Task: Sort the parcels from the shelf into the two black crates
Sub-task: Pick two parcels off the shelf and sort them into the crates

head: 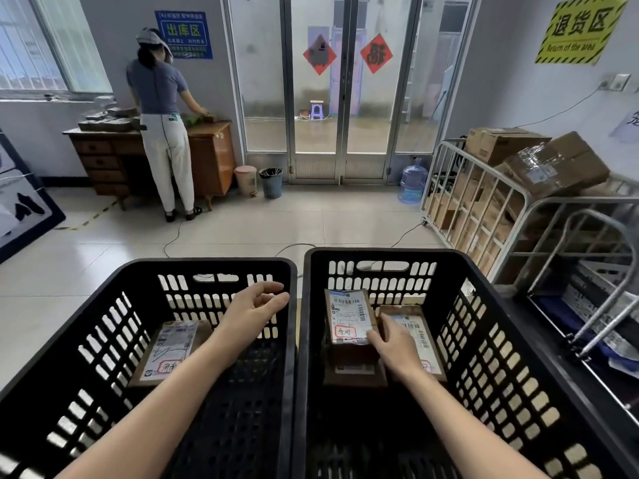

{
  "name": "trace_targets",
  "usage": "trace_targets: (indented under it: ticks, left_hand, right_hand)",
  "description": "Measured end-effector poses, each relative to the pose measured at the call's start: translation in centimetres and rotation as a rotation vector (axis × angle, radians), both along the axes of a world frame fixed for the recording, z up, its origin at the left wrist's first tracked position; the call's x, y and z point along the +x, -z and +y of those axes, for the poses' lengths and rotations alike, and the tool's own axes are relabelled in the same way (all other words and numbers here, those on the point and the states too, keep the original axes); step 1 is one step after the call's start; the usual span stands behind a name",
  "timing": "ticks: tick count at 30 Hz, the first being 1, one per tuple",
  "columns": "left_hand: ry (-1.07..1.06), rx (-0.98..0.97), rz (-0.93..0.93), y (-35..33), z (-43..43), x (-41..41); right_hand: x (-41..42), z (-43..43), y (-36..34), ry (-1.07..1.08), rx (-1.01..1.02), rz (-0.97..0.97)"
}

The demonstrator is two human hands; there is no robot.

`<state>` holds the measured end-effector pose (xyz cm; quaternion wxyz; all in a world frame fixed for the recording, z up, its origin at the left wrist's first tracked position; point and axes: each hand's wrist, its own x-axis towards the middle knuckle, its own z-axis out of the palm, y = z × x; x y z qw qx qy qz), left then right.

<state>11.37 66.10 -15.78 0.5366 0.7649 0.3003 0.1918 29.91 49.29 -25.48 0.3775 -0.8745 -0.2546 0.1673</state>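
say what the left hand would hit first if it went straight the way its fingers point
Probably the right side wall of the left crate: the left hand points right and slightly away. Depth is unclear; it might clear the rim.

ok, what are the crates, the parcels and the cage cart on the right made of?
Crates: black moulded plastic by the look, slightly glossy, with slotted walls. Upright parcel and the ones beside it: matte brown cardboard or kraft paper, with glossy white printed labels. Cage cart: silver-grey metal tubing and bars; painted or galvanised, cannot tell which.
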Motion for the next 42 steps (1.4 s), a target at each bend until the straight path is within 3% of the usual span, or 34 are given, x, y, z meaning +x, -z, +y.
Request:
trace_targets:
  ticks: [4, 8, 15, 19, 26, 33, 42]
  left_hand:
    - [0.014, 0.038, 0.009, -0.2, -0.7, 0.9]
    - [0.062, 0.250, 0.082, 0.0, -1.1, 1.2]
    - [0.183, 0.907, 0.275, 1.0, 0.0, 1.0]
    - [0.181, 1.082, 0.297, 1.5, 0.7, 1.1]
    - [0.160, 1.201, 0.430, 0.5, 0.6, -0.3]
    - [0.124, 1.154, 0.406, -2.3, -0.7, -3.4]
    - [0.189, 1.173, 0.433, -4.7, -4.4, -4.7]
  right_hand:
    - [0.1, 0.2, -0.6, -0.267, -0.237, -0.329]
    - [0.4, 1.0, -0.5, -0.440, -0.378, -0.477]
    - [0.8, 0.9, 1.3, -0.429, -0.306, -0.557]
    - [0.7, 0.9, 2.2, -0.408, -0.241, -0.558]
    - [0.1, 1.2, 2.0, -0.386, -0.277, -0.537]
    - [-1.3, -0.3, -2.2, -0.370, -0.416, -0.504]
    - [-5.7, -6.3, -6.9, -0.320, -0.371, -0.607]
